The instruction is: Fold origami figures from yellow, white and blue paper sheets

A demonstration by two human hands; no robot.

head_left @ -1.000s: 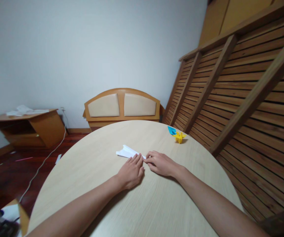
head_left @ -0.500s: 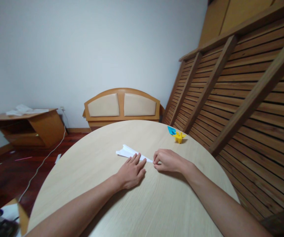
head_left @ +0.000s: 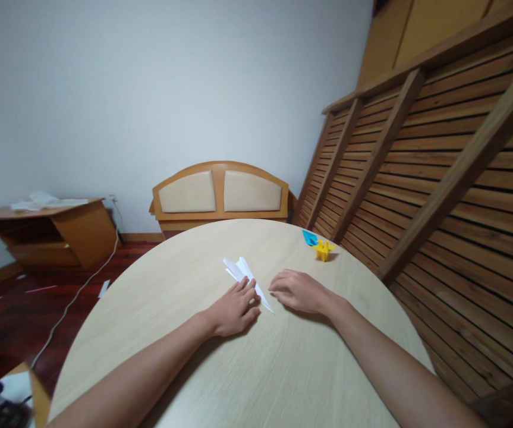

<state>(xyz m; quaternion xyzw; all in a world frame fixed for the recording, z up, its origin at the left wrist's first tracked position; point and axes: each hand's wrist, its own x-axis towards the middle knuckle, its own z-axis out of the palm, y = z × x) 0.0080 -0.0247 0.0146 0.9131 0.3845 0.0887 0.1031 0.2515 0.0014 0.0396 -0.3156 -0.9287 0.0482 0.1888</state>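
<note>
In the head view, my left hand (head_left: 236,308) lies loosely spread over the paper (head_left: 244,268) on the table (head_left: 278,368); the paper has turned, pointing more toward me. My right hand (head_left: 298,290), half curled, has released it, just rightward.

Soft light, faint shadow under right hand (head_left: 298,291)
Wall (head_left: 220,77) bright behind the table (head_left: 185,249), floor (head_left: 19,315) dim left of it, slats (head_left: 497,196) stretched right of it.

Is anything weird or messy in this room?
Yes! White paper-like scraps lie on the dark red floor at left, looking like litter. At right, the big brown slatted wooden panel seems to lean at a slant instead of standing straight.
</note>
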